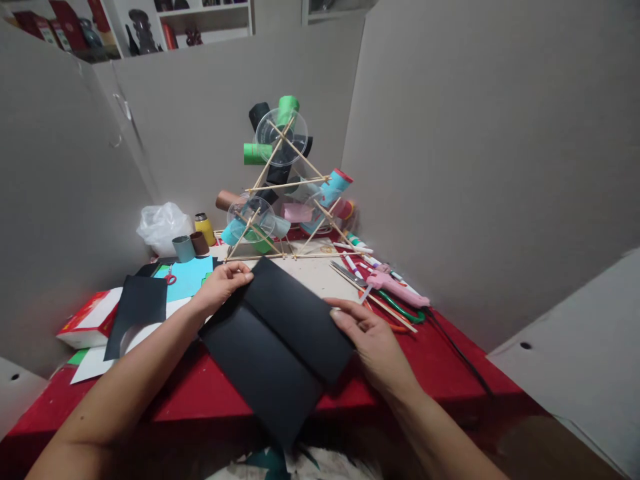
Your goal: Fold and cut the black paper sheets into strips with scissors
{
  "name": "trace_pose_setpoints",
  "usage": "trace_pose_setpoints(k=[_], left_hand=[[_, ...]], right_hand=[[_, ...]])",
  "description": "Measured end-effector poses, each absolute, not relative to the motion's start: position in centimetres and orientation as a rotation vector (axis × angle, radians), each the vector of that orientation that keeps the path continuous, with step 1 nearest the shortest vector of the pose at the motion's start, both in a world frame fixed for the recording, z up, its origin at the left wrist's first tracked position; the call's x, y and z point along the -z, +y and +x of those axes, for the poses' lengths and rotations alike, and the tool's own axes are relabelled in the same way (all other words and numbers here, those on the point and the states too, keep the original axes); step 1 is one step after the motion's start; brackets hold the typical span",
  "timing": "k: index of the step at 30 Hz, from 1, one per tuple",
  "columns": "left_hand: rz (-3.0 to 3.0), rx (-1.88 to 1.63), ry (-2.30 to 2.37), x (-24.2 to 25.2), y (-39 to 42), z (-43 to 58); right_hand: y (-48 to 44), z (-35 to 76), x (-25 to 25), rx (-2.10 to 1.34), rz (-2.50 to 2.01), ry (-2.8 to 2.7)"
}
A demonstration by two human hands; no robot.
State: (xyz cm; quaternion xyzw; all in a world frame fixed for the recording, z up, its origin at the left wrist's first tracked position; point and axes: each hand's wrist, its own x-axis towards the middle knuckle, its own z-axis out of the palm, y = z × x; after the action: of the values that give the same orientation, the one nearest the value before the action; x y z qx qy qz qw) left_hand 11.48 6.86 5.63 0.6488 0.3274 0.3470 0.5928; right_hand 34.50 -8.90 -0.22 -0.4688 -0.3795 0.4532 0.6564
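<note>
We tilt blk paper (277, 350) over the front of the red counter (440, 377): our L hand (225, 283) pinches its upper-L edge, our R hand (367, 337) its R edge, fingers half-curled.

Toward six o'clock, the black paper (300, 313) looks smooth and matt. Near eleven, a clear disc (293, 133) of glossy plastic meets dull wooden sticks (290, 184). At nine, the bag (165, 227) is crinkled, shiny plastic. Around four, the glue gun (400, 288) is smooth plastic, the tablecloth (430, 367) matt cloth.
</note>
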Motion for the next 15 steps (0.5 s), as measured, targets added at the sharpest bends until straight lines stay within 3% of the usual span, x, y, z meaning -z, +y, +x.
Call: trace_pose_setpoints(k=[5, 15], left_hand=[[1.396, -1.121, 0.641, -7.0, 6.9, 11.0], [1.421, -1.229, 0.548, -7.7, 6.1, 10.6]], right_hand=[[-9.6, 36.5, 0.7, -0.808, -0.952, -0.531], [-11.4, 35.9, -1.6, -1.375, -0.853, -0.693]])
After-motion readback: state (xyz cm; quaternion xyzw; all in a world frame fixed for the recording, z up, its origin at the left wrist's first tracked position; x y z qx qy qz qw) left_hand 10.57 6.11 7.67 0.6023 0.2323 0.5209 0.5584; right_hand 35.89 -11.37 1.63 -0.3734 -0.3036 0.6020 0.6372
